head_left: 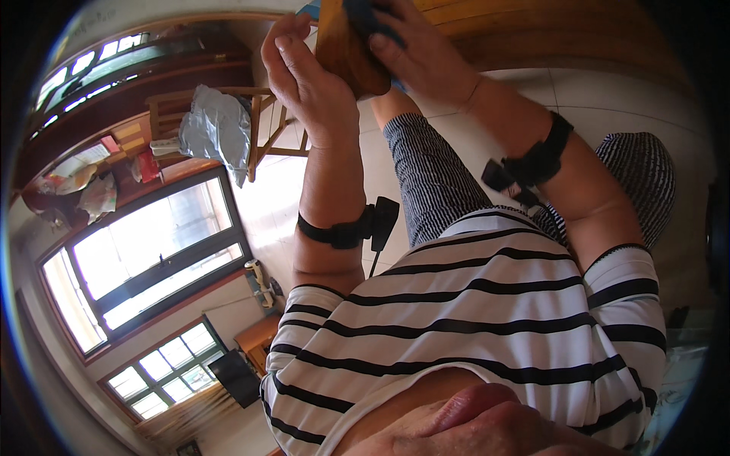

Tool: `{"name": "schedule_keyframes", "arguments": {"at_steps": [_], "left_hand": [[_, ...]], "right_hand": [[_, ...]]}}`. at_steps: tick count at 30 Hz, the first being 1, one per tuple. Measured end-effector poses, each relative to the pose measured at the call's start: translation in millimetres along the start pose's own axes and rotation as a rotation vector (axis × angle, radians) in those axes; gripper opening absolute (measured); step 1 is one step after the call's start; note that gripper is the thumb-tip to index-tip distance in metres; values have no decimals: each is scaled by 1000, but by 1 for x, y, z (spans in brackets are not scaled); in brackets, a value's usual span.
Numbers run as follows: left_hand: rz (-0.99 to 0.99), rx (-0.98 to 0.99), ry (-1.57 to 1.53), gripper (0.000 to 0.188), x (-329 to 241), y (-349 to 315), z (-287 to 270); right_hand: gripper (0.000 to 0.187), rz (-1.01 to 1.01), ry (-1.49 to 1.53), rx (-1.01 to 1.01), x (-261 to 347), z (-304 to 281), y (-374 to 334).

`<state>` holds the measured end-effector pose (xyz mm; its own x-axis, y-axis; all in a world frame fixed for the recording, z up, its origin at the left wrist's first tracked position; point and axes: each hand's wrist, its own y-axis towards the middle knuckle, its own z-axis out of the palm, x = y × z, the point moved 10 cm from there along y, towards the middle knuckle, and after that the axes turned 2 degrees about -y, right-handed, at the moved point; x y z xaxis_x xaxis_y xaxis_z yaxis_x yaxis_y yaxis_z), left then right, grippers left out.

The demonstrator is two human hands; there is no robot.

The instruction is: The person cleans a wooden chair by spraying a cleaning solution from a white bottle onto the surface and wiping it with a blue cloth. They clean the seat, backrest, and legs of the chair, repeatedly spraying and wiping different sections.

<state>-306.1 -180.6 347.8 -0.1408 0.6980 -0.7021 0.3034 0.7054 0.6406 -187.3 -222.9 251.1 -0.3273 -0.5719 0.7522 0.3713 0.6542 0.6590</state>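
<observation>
At the top of the head view, a brown wooden piece [352, 57] with a smooth, shiny face stands between my hands. My left hand [308, 83] is cupped along its left side, fingers loosely bent and apart; the heel of the hand lies close to the wood. A bit of something blue [310, 10] shows past those fingertips. On the right side, my right hand [433, 57] presses a dark blue cloth [372, 21] against the wood, thumb over the cloth. The upper end of the wooden piece is cut off by the picture's edge.
A wide wooden surface [563, 34] runs along the top right. On the left stands a wooden chair [262, 125] with a silvery plastic bag [215, 125] over it. Pale floor tiles [601, 91] lie around my legs. Black straps with small devices circle both forearms.
</observation>
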Motion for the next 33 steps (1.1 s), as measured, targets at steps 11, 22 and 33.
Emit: {"name": "schedule_keyframes", "arguments": {"at_steps": [11, 22, 33], "left_hand": [[-73, 2, -544, 40, 9, 3, 3], [-40, -92, -48, 52, 3, 3, -6], [-23, -75, -89, 54, 9, 6, -5]], "right_hand": [[38, 26, -172, 125, 47, 5, -35], [45, -43, -308, 218, 58, 12, -23], [36, 127, -101, 95, 4, 3, 42]]}}
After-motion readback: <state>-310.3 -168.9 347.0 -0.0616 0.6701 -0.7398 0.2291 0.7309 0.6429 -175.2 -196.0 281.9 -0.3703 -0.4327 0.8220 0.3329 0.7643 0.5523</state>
